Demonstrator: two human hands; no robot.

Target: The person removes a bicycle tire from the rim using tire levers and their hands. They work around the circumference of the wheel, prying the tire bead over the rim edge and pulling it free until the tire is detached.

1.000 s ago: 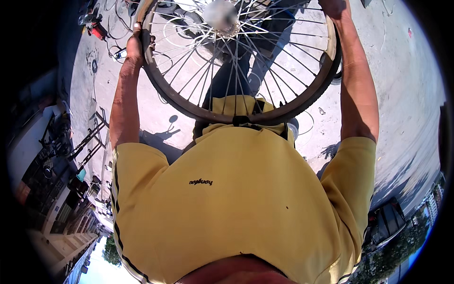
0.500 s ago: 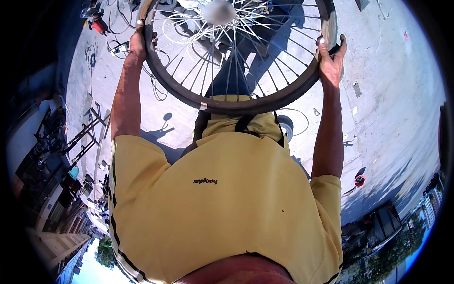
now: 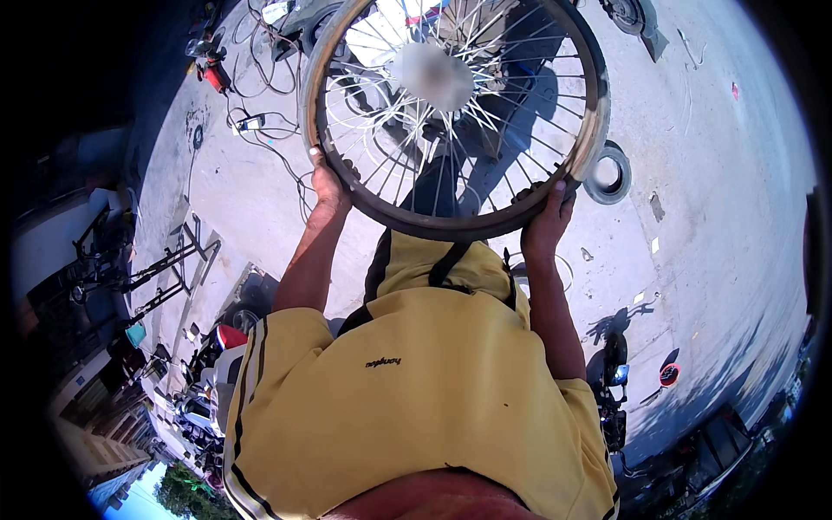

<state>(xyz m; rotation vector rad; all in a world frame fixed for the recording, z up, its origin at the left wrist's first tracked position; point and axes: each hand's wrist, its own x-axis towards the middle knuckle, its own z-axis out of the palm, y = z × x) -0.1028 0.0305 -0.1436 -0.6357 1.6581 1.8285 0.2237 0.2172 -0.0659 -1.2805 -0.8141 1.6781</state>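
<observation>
Held up in front of me is a spoked wheel with a dark, worn tyre and pale spokes; its hub area is blurred. My left hand grips the tyre at its lower left, thumb on the near face and fingers curled behind. At the lower right, my right hand is closed round the tyre in the same way, its fingers partly hidden. Between the spokes, my dark trouser leg and bits of the ground show. The wheel's top runs out of the picture.
A loose tyre lies on the concrete just right of the wheel. To the left are a red tool, tangled cables and a black metal frame. A small red container stands at the right, near a parked two-wheeler.
The wheel has shifted down and slightly right in view. Both hands now grip lower on the tyre and closer together. The loose tyre on the right has come into view.
</observation>
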